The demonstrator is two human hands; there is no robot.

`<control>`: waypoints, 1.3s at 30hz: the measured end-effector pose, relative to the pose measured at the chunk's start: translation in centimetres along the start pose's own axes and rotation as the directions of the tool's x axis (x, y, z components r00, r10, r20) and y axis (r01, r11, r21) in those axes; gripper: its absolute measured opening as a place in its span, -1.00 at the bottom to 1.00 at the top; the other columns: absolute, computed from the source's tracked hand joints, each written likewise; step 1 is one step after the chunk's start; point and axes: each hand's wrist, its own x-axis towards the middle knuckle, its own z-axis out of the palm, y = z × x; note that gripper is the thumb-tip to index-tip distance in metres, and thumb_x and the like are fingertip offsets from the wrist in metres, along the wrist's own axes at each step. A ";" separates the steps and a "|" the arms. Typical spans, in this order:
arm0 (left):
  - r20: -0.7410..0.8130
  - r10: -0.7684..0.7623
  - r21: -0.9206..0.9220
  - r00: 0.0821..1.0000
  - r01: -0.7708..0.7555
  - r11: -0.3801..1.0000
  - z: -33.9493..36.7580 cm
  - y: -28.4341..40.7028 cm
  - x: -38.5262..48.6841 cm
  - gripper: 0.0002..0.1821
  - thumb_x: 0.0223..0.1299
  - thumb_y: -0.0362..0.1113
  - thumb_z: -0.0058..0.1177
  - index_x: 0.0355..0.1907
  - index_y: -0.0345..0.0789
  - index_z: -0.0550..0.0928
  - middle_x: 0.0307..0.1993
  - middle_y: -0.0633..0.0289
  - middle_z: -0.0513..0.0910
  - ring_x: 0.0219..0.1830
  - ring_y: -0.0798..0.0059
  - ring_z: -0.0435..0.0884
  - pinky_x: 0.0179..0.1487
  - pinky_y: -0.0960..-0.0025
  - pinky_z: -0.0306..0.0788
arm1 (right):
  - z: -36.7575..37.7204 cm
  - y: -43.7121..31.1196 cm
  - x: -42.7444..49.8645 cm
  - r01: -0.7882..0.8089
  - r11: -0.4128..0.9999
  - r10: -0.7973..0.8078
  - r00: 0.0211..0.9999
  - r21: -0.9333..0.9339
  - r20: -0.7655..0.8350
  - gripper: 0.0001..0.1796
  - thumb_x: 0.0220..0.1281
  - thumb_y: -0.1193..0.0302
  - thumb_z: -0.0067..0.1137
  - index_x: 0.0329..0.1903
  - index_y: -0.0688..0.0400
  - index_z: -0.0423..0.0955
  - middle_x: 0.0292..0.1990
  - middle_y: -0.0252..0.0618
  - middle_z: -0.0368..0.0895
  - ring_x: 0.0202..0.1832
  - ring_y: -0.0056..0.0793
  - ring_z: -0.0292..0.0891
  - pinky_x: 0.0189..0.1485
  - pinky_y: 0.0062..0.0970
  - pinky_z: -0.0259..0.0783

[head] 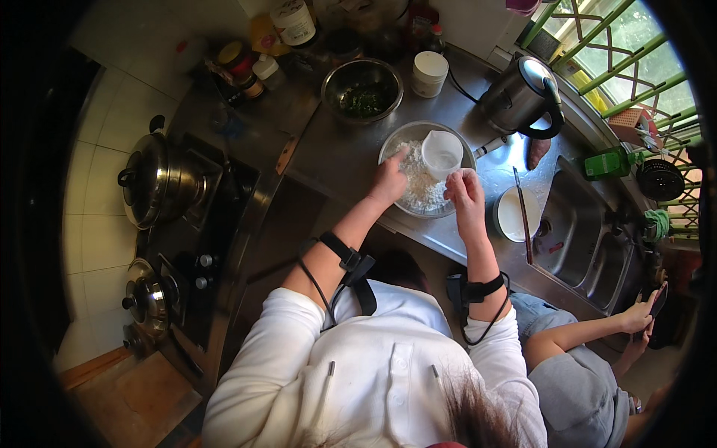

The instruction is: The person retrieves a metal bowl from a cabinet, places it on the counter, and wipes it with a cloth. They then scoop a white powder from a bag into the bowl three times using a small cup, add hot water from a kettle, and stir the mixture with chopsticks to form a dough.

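Note:
Before me on the steel counter stands a round metal bowl [386, 152] with white flour [427, 193] in it. My left hand [390, 178] is at the bowl's left side, its fingers touching or just over the flour. At the right front rim is my right hand [466, 193], its fingertips pinched together beside a translucent plastic cup [442, 151]; whether it touches the cup or holds anything is unclear. The cup sits in the bowl, over the flour. To the right, a white bowl [511, 215] has a pair of chopsticks [523, 213] lying across it.
Behind are a steel bowl of chopped greens [363, 99], a white tub [429, 74] and an electric kettle [512, 98]. A double sink [577, 241] lies right, a stove with a large lidded pot [151, 180] left. A person [582, 369] holding a phone is at the lower right.

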 end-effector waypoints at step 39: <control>0.089 0.492 0.300 0.866 -0.495 0.816 -4.0 -0.8 2.3 -0.87 0.00 -0.36 0.19 -0.53 -0.37 0.58 -0.20 0.08 0.62 -0.14 0.08 0.58 0.00 0.19 0.45 | 3.3 -3.0 -2.2 0.277 -0.368 -0.353 0.842 -0.888 0.409 -0.85 0.00 0.48 0.10 -0.30 0.05 0.42 -0.33 -0.33 0.43 -0.23 -0.36 0.38 -0.12 -0.45 0.37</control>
